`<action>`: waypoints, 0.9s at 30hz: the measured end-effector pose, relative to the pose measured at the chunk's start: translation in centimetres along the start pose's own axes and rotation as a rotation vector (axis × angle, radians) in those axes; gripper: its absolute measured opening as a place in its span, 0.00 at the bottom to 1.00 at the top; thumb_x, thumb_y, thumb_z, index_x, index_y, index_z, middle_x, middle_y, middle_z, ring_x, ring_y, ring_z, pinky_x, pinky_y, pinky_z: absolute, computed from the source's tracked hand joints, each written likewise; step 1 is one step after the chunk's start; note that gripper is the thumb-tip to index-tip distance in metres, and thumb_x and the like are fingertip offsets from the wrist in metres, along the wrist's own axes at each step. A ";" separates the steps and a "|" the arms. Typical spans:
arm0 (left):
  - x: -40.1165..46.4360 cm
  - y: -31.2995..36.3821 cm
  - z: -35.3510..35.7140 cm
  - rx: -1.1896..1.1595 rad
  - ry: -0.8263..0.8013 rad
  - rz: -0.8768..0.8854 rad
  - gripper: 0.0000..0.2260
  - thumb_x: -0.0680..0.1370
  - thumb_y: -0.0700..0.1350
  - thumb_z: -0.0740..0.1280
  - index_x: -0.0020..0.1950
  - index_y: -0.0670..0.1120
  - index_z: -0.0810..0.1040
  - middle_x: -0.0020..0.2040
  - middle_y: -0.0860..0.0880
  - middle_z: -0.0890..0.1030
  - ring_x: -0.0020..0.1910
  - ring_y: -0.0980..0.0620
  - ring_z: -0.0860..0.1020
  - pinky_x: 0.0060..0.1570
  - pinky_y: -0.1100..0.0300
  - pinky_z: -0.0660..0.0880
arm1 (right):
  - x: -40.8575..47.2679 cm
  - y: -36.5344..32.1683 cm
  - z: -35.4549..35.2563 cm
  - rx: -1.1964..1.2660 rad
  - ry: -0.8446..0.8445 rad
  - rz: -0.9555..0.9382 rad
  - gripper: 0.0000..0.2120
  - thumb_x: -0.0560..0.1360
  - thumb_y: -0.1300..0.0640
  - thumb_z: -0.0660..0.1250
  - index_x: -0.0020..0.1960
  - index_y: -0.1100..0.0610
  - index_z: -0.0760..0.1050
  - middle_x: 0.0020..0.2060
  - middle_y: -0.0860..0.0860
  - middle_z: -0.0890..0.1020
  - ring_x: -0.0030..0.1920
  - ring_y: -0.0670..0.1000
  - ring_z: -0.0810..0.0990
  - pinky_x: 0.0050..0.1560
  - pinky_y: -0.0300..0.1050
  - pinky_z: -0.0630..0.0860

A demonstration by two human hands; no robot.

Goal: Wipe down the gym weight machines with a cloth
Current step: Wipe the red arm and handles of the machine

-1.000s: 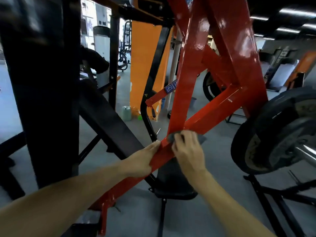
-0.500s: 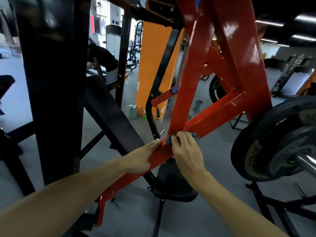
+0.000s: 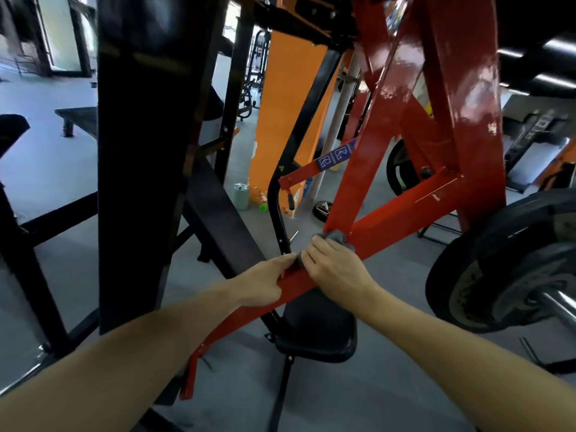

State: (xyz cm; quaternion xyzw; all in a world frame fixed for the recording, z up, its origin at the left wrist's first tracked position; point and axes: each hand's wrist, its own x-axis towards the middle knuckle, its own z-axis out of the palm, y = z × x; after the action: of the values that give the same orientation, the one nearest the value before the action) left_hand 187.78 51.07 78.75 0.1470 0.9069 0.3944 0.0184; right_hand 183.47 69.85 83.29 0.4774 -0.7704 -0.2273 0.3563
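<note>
The right hand [image 3: 335, 272] lies palm-down on the slanted glossy red steel bar [image 3: 402, 224] of the weight machine, fingers curled over a small crumpled grey cloth [image 3: 336, 236] and pressing it against the bar just below the joint where an upright red strut meets it. The cloth pokes out past the fingertips, and a bit shows at the thumb side too. The left hand [image 3: 265, 283] grips the same bar just below, thumb along the top face and fingers wrapped underneath (their tips are hidden), almost touching the right hand. Beneath both hands sits a black padded seat [image 3: 318, 328] on a thin black post. To the right a black rubber weight plate [image 3: 511, 263] hangs on a chrome sleeve. A broad black upright post [image 3: 140, 135] fills the left, and a pale green plastic bottle [image 3: 241, 196] stands on the grey floor beyond, beside an orange panel [image 3: 286, 120]
</note>
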 end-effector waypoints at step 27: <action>5.8 16.5 -10.8 1.201 0.679 0.402 0.31 0.87 0.53 0.44 0.78 0.35 0.31 0.78 0.38 0.29 0.79 0.42 0.30 0.79 0.47 0.37 | 5.2 16.9 -10.7 -0.050 0.691 0.521 0.10 0.81 0.65 0.66 0.60 0.66 0.81 0.55 0.59 0.84 0.59 0.59 0.79 0.66 0.50 0.75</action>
State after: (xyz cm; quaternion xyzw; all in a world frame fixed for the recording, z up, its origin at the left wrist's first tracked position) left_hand 184.74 55.71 98.60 0.1652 0.8783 -0.1530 -0.4217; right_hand 180.49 72.49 103.54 0.3062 -0.6948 0.0252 0.6503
